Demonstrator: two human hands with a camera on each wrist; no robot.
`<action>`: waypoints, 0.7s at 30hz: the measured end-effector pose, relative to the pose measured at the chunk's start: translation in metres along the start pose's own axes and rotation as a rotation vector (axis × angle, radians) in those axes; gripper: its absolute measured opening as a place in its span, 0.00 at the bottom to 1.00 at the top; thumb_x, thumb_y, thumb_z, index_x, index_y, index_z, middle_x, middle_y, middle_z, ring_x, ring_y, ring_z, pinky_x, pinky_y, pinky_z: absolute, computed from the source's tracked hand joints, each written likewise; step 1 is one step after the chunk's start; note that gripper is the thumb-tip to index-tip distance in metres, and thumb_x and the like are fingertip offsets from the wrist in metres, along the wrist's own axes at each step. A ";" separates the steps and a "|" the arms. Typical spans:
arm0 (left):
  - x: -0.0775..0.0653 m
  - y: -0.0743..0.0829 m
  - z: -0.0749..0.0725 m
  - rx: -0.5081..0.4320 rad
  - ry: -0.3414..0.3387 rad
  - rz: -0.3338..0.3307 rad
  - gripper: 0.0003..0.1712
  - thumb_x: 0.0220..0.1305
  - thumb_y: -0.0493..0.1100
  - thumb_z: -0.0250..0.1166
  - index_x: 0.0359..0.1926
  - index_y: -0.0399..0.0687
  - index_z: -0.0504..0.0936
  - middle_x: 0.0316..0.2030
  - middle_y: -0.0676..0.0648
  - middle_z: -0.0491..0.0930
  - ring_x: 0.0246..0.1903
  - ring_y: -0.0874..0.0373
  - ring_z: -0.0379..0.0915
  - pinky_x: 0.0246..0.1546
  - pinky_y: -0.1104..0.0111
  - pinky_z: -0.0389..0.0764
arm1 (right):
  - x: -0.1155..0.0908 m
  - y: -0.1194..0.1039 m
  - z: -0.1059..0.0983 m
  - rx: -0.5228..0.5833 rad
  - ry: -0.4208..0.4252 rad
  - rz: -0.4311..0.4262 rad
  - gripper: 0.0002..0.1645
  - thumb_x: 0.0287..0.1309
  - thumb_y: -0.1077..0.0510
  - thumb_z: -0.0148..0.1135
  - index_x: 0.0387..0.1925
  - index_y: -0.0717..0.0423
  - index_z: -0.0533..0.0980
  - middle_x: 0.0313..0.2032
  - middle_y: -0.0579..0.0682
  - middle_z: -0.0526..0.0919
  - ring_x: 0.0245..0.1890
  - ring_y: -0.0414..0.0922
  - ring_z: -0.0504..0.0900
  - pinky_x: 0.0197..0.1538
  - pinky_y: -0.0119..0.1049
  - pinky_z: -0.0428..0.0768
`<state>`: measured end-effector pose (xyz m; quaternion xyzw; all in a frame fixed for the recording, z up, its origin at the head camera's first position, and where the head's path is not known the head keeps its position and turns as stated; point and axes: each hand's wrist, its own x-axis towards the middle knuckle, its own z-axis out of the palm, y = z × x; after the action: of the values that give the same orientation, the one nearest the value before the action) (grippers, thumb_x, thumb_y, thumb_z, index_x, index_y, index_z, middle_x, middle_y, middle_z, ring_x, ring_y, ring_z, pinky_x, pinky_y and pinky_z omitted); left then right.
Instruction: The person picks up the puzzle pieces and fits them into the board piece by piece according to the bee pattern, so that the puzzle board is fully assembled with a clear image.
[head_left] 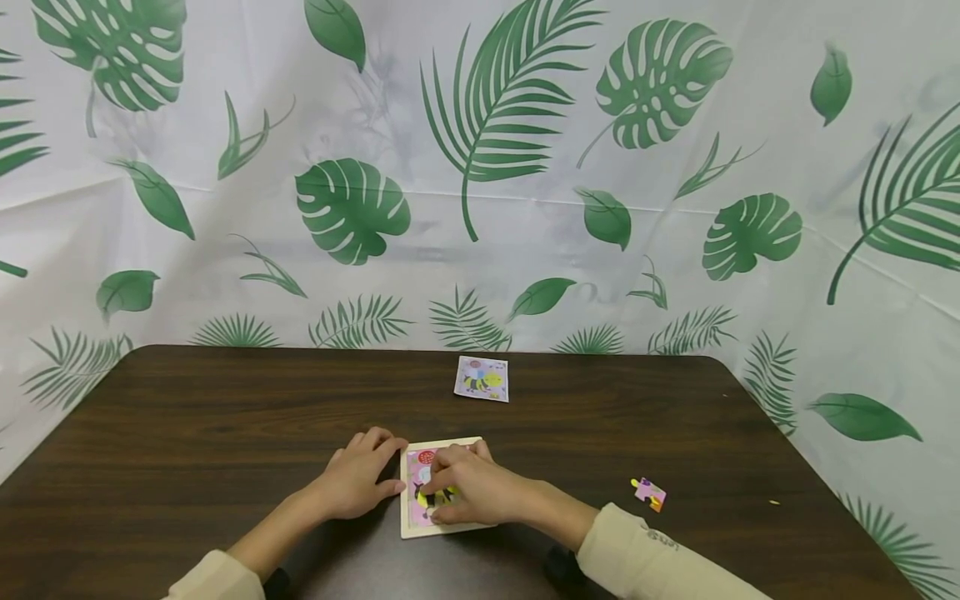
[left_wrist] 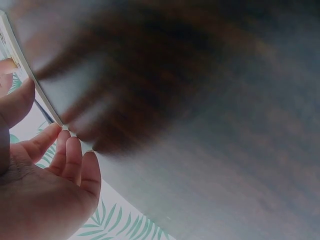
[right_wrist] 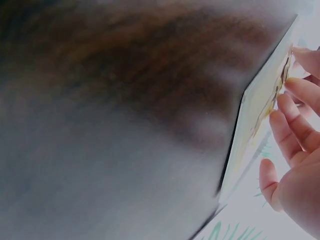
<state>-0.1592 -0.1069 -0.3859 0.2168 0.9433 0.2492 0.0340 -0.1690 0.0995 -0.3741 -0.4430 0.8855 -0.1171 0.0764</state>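
A jigsaw puzzle with a bee picture (head_left: 423,498) lies in a pale wooden tray (head_left: 405,525) at the front middle of the table. My left hand (head_left: 358,477) touches the tray's left edge with thumb and fingertips, the fingers loosely bent. Over the puzzle, my right hand (head_left: 480,485) rests its fingertips on the picture and covers much of its right side. In the right wrist view, the right fingertips (right_wrist: 276,119) touch the puzzle's surface (right_wrist: 270,107). The left wrist view shows the left hand (left_wrist: 55,180) beside the tray's rim (left_wrist: 30,70).
A loose pink puzzle piece (head_left: 648,493) with yellow and orange parts lies to the right on the dark wooden table (head_left: 225,417). Behind the tray is a bee picture card (head_left: 482,379). A leaf-patterned white cloth (head_left: 525,250) hangs at the back and right.
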 end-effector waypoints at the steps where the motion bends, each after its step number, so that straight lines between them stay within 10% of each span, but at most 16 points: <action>1: 0.000 0.000 0.000 -0.001 0.000 -0.001 0.26 0.55 0.45 0.67 0.53 0.41 0.73 0.49 0.43 0.68 0.50 0.44 0.62 0.41 0.46 0.65 | 0.000 0.000 0.000 -0.001 0.001 -0.001 0.17 0.49 0.50 0.68 0.43 0.46 0.82 0.36 0.37 0.71 0.39 0.32 0.66 0.41 0.34 0.53; 21: 0.000 0.000 0.000 0.000 0.013 0.000 0.26 0.54 0.45 0.67 0.53 0.42 0.73 0.48 0.43 0.68 0.50 0.44 0.63 0.41 0.46 0.65 | 0.001 0.001 0.000 -0.029 0.005 -0.026 0.19 0.49 0.48 0.67 0.45 0.46 0.81 0.34 0.35 0.69 0.36 0.31 0.65 0.39 0.33 0.52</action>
<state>-0.1589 -0.1065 -0.3861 0.2152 0.9434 0.2507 0.0280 -0.1700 0.0996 -0.3745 -0.4554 0.8815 -0.1062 0.0662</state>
